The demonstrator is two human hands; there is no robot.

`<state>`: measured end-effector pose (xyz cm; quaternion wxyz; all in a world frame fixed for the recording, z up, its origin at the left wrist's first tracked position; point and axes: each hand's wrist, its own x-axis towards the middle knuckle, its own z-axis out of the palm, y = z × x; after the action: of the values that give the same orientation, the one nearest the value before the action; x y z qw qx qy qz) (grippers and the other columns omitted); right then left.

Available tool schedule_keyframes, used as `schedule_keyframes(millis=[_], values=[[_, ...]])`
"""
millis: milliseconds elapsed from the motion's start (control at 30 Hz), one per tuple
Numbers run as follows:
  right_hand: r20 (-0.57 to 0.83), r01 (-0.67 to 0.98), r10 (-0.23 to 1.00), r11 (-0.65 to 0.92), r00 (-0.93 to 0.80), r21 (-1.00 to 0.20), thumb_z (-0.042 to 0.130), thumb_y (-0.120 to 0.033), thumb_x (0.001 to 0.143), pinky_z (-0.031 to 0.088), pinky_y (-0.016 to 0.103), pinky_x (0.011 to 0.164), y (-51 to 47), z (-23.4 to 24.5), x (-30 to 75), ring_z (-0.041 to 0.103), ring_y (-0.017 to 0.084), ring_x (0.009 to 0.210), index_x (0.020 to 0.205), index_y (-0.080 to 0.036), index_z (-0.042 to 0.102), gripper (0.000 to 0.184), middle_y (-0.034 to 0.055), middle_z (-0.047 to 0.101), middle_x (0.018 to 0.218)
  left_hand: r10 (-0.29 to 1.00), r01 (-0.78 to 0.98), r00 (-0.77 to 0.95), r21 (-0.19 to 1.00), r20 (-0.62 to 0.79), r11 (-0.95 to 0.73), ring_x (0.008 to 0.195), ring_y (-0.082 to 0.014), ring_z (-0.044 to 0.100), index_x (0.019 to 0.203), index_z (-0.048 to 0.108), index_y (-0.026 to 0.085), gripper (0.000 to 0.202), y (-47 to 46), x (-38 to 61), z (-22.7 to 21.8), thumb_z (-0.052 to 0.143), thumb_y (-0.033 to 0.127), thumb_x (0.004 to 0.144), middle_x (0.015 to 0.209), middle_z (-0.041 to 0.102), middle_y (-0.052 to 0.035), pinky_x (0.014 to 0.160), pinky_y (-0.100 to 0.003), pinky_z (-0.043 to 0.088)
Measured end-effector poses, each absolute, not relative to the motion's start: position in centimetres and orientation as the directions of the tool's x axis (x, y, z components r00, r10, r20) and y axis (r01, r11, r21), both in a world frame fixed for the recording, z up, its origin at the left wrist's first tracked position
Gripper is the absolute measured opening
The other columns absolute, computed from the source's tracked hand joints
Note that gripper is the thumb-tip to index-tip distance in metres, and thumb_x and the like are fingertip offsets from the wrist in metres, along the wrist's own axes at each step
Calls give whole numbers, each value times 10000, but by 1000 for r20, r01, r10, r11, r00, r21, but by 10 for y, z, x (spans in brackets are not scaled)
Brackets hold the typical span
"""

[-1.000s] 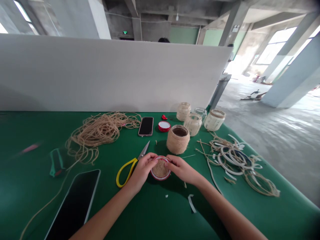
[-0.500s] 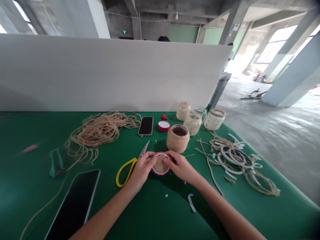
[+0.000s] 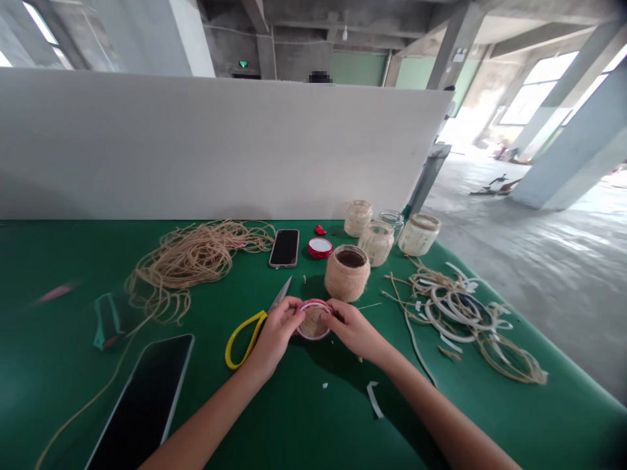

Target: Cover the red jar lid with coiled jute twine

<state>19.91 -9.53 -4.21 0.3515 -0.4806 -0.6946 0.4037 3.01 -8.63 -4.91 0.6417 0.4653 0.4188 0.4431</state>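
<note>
Between my two hands is a red-rimmed jar lid [image 3: 314, 322], its round inside face covered with tan twine-like material. My left hand [image 3: 277, 329] grips its left edge, thumb over the rim. On the opposite edge, my right hand [image 3: 356, 329] holds on with the thumb pressed onto the tan face. Yellow-handled scissors [image 3: 243, 334] lie partly under my left hand, blades pointing away. Just beyond the lid stands an open jar wrapped in twine [image 3: 347, 279]. Another red lid with a white inside [image 3: 320, 246] rests behind it to the left.
A loose heap of twine [image 3: 196, 258] spreads at the back left, beside a phone [image 3: 284, 248]. A larger dark-screened device [image 3: 147, 391] and a green tape dispenser [image 3: 106, 320] lie left. Several glass jars [image 3: 376, 245] stand at the back right, near tangled cord scraps [image 3: 463, 313].
My thumbs and the lid have shifted only very slightly, with the lid tilting a little. Both hands keep their hold, and nothing else on the table has moved.
</note>
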Motion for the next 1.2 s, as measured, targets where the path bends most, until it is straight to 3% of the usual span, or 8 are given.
schedule_keyframes(millis=[233,567,867,1067,1200], values=[[65,375,915,227,-399,-899,453,-257,838,317,196,508,-99,-40,201,379,87,558,678,-157,475,189,-44,420,603,952,-25,304,998,-39,49,893,-210,600,919,596,177,223,-90,32,-40,597,276,719,924,652,-58,764,-277,448],[74,412,924,239,-376,-879,463,-246,829,320,196,524,-97,-40,200,399,89,577,699,-154,496,163,-41,440,620,918,47,395,999,-39,22,710,-170,572,857,631,177,203,-88,29,-48,533,338,781,739,625,-14,622,-232,413],[87,438,936,241,-342,-866,449,-311,856,321,198,498,-97,-39,199,412,94,569,754,-155,520,200,-31,470,632,965,-46,251,995,-77,91,719,-169,575,847,568,169,201,-88,31,-51,540,357,780,739,602,-7,642,-245,440],[269,617,942,335,-201,-713,507,-272,825,389,251,644,-100,-38,196,513,148,728,926,-172,563,153,31,576,821,981,-38,187,998,-51,59,694,-162,568,860,546,154,252,-88,31,-55,527,393,783,756,606,-19,622,-246,445],[292,635,942,330,-168,-699,508,-262,821,394,248,626,-100,-37,197,523,153,728,940,-184,559,151,30,579,816,981,-28,186,997,-61,67,690,-157,567,864,540,151,264,-87,31,-55,525,402,783,757,606,-19,618,-240,440]])
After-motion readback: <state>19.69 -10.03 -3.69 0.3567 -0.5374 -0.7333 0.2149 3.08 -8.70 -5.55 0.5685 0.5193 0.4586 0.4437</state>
